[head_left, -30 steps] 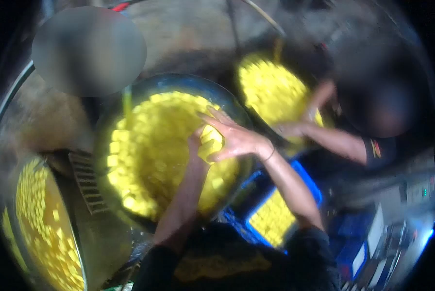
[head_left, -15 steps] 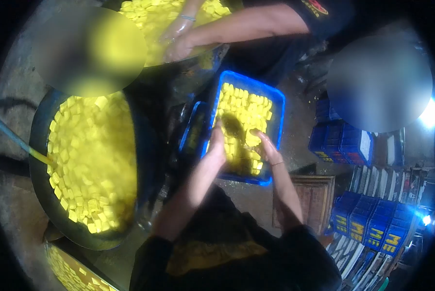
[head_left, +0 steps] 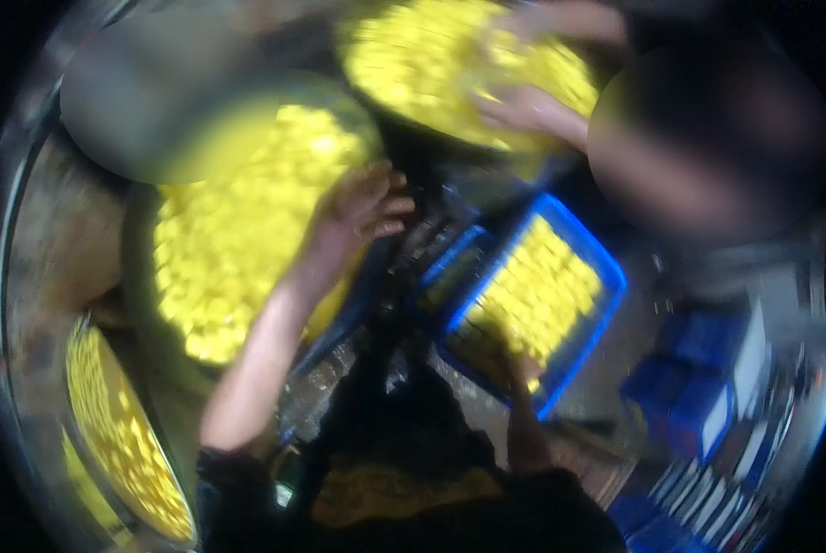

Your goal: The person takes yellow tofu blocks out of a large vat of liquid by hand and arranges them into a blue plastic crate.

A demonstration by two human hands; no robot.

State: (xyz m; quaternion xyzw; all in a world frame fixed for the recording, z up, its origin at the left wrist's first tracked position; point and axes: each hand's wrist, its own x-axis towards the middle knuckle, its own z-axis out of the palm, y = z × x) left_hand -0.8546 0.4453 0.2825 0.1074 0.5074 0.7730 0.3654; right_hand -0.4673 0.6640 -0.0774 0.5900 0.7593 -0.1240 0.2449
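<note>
My left hand is raised over the right rim of a large dark vat full of yellow blocks. Its fingers are spread and point right, with nothing in them. Low in the frame, my right hand reaches to the near end of a blue crate holding rows of yellow blocks. Shadow and blur hide its fingers, so whether it holds a block cannot be made out.
A co-worker's hands are over a second vat of yellow blocks at the top. Another pan of yellow pieces is at lower left. Blue crates stand at right, and a second blue container lies beside the filled crate.
The view has swung left since half a second ago. My left hand has gone from the crate to the vat, while my right hand has stayed at the crate.
</note>
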